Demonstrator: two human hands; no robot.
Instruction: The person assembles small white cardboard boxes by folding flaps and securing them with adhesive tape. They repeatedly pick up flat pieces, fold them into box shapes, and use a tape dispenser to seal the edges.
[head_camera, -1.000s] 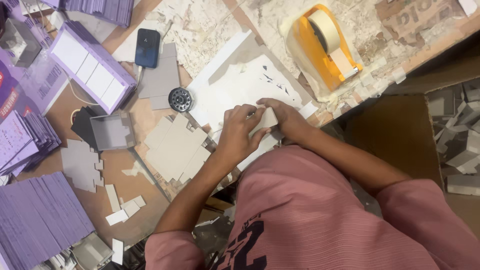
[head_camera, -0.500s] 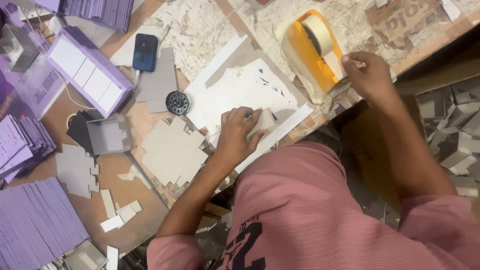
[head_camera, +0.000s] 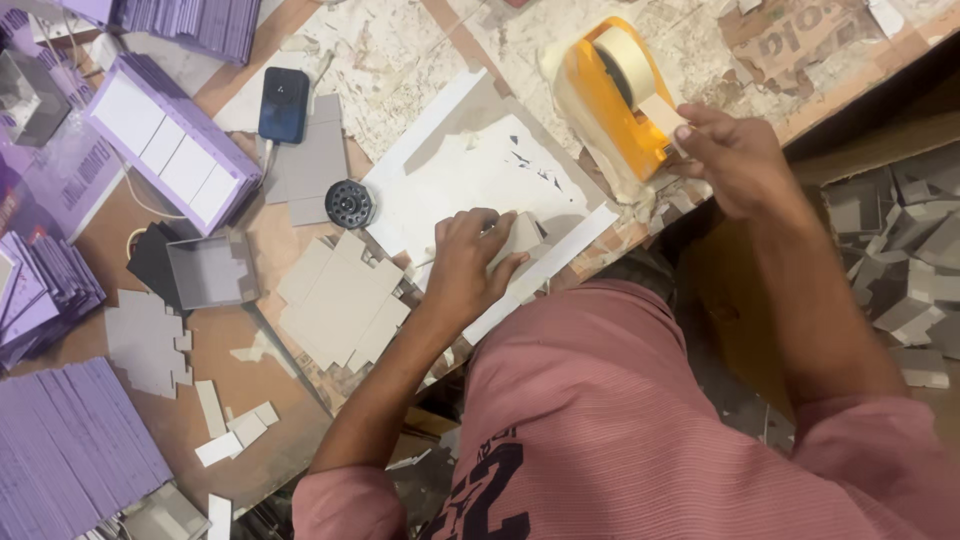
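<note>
R fingers (head_camera: 690, 130) pinch tape end (head_camera: 662, 112) at yellow dispenser (head_camera: 605, 100), prob. to pull a strip. L hand (head_camera: 468, 262) curled round small grey card box (head_camera: 520, 235), pinned on white sheet (head_camera: 480, 180) so it stays put. Card blanks (head_camera: 340, 300) just beside L; phone (head_camera: 284, 104) further off.

A scuffed wooden workbench (head_camera: 300, 20) carries grey card blanks (head_camera: 340, 298), purple boxes (head_camera: 172, 155), a phone (head_camera: 284, 104) and a tape dispenser (head_camera: 610, 95).
</note>
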